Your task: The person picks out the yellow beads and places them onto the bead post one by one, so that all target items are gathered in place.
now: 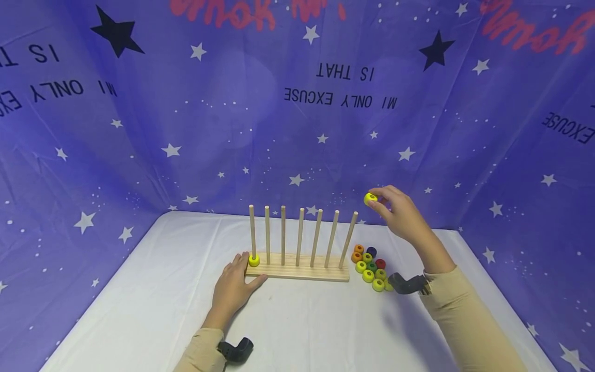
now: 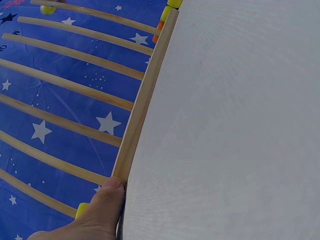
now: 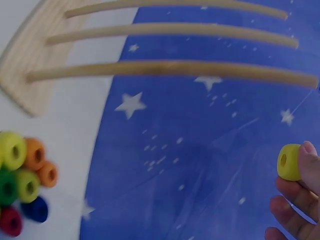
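While pinched: yellow bead point(image 1: 370, 199) between fingers point(image 1: 382, 205).

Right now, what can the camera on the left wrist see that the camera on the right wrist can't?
Only the left wrist view shows the left hand pressing on the end of the wooden base, beside a yellow bead on a peg. Only the right wrist view shows the right hand pinching a yellow bead, and the full pile of loose beads on the white table. Both show the pegs and starry blue cloth.
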A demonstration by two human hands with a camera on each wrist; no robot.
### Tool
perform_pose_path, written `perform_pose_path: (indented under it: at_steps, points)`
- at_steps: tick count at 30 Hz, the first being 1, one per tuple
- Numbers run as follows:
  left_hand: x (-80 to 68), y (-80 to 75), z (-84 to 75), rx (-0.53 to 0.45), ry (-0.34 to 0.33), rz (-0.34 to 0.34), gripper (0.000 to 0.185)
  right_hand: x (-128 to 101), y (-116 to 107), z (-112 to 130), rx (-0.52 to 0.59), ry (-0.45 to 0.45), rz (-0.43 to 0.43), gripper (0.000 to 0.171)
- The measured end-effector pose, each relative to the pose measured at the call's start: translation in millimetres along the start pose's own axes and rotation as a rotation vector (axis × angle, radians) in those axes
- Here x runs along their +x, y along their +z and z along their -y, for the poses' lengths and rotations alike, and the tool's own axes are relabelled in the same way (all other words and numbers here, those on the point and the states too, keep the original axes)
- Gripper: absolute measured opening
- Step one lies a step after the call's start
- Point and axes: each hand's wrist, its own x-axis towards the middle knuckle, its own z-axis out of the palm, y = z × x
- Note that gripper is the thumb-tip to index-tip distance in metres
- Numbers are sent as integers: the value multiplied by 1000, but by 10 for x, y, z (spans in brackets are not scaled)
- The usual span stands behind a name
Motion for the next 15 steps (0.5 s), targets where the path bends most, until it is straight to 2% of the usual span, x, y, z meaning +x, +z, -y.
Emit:
perform_pose_path:
  at_steps: [15]
  points:
    - [5,9,17,1,9,-9,91,282,85,604,87,-120,-14,32]
